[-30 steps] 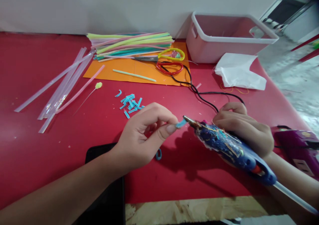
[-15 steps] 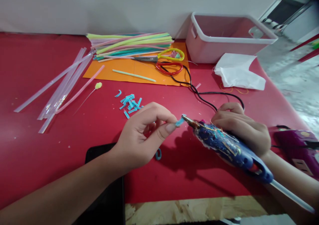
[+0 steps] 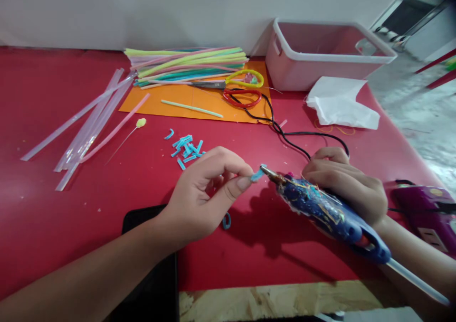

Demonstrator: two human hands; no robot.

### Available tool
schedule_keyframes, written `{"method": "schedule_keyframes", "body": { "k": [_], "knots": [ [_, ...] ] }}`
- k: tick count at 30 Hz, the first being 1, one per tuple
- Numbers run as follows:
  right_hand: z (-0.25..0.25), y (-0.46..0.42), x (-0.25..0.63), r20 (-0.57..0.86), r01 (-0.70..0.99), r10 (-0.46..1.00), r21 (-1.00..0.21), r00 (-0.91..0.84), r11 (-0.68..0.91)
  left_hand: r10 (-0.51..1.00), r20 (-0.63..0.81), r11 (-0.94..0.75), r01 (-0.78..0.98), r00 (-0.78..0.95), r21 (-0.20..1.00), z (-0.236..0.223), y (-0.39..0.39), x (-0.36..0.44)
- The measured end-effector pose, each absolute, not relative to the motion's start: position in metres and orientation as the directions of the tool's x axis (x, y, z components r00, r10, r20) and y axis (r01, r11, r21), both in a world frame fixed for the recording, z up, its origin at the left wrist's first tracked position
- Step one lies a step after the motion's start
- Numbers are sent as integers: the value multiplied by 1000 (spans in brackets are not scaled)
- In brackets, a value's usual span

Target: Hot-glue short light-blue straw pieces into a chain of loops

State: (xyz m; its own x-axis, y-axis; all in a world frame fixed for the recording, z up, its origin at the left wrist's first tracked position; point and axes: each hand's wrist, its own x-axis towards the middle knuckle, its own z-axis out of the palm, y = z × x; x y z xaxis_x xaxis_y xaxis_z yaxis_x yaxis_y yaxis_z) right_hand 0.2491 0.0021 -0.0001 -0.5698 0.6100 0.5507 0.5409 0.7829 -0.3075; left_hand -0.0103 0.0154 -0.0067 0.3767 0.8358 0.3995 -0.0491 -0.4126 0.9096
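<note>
Soft light; dark shadow on the red tabletop [image 3: 117,184], pale sheen at right; floor [image 3: 413,110] blurred; edges stretched.

Hot glue gun [image 3: 315,202] nudged toward the left hand [image 3: 210,194].
Compared with a second ago, the right hand [image 3: 345,182] and the gun, with the glue stick [image 3: 416,281] at its rear, sit slightly farther left; the far end of the pinched blue pipe-cleaner piece [image 3: 257,175] now shows above the nozzle tip [image 3: 264,168] rather than below it.
</note>
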Motion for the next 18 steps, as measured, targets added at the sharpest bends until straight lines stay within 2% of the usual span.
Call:
{"method": "schedule_keyframes", "body": {
  "k": [14, 18],
  "knots": [
    [1, 1, 247, 546, 541, 623, -329, -560, 774, 835, 404, -416, -50, 373, 908, -6, 15, -11],
    [-2, 0, 249, 593, 532, 605, -321, -532, 783, 838, 401, -410, -57, 370, 910, -6, 15, -11]
  ]
}}
